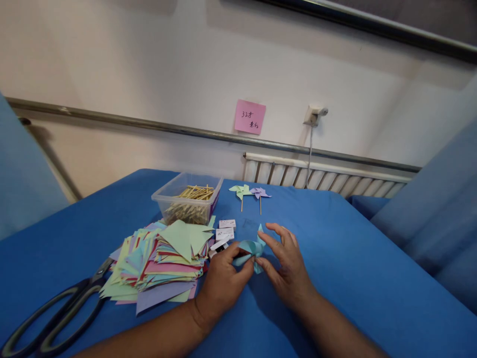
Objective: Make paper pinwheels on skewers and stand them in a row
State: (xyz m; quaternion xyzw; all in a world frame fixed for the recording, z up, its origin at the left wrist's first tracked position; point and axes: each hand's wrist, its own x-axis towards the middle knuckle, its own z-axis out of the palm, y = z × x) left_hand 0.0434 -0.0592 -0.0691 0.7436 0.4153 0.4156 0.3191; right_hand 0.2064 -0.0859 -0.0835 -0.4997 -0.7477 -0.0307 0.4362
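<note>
A light blue folded paper pinwheel (252, 250) lies on the blue table cover (354, 258), held between both hands. My left hand (222, 283) pinches its left side with thumb and fingers closed on it. My right hand (286, 268) presses its right side with thumb and forefinger, the other fingers spread above. Just left of my left hand lies a pile of coloured paper squares (160, 261).
A clear plastic tub of wooden sticks (188, 199) stands behind the pile. Two finished pinwheels, green (241, 190) and purple (260, 193), lie at the back. Small white boxes (225, 231) sit near the pile. Large black scissors (55, 313) lie at the front left.
</note>
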